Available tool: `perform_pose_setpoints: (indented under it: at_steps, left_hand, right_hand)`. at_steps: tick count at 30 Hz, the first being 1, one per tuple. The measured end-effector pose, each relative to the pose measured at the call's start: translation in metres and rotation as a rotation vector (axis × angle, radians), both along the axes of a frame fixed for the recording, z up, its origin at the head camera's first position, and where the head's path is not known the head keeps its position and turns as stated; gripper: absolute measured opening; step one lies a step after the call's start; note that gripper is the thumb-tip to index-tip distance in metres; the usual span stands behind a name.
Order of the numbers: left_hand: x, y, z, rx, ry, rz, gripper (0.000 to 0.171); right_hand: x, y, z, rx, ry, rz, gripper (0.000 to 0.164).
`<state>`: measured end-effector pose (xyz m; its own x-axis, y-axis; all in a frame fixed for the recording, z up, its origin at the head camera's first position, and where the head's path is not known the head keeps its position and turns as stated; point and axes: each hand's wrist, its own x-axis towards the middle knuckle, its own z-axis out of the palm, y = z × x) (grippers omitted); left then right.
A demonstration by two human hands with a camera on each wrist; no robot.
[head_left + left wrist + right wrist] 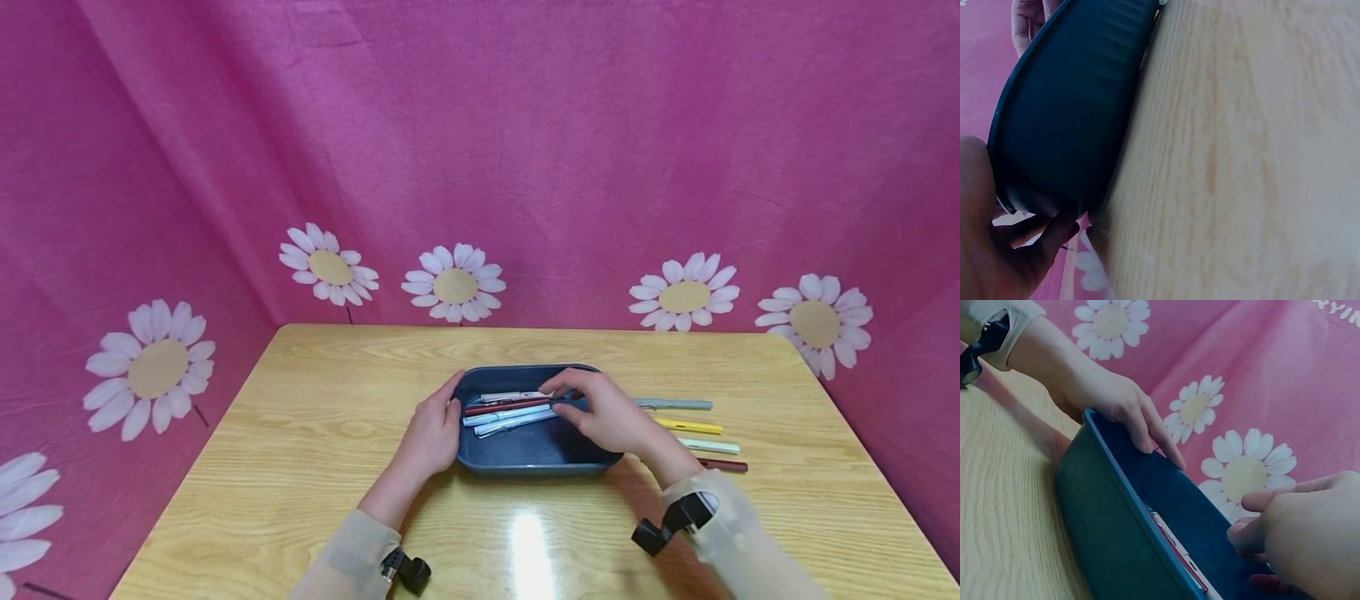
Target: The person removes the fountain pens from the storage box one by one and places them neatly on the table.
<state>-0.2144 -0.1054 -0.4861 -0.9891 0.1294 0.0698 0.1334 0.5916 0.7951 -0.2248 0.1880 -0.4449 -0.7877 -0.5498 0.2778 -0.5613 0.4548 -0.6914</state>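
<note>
A dark blue plastic tub (525, 457) stands on the table, with several pens lying in it. Among these are a white pen (506, 397), a dark red pen (507, 407) and light blue pens (517, 422). My left hand (435, 429) grips the tub's left end, thumb and fingers at the rim, as the left wrist view shows from below. Over the right half of the tub reaches my right hand (611, 417), its loosely bent fingertips close over the pen ends. In the right wrist view its thumb and index finger (1266, 500) are apart, with nothing visible between them.
Right of the tub lie a grey pen (678, 404), a yellow pen (693, 427), a mint pen (712, 446) and a maroon pen (723, 465), partly covered by the right arm. A pink daisy-print curtain (525, 167) hangs behind the wooden table (315, 417).
</note>
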Motion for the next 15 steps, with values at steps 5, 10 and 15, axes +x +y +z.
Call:
perform_pose_setpoints:
  at_steps: [5,10,15]
  left_hand:
    - [0.001,0.000,0.001,0.004,-0.005,-0.001,0.051]
    - [0.001,0.000,0.002,0.005,-0.010,0.003,0.051]
    - [0.001,0.000,0.002,-0.004,-0.001,-0.002,0.051]
  right_hand:
    - [-0.003,-0.006,-0.003,0.003,-0.034,0.018,0.031]
    - [-0.006,-0.012,-0.006,0.025,-0.054,0.029,0.031]
    - [-0.008,-0.017,-0.009,0.037,-0.089,0.047,0.031]
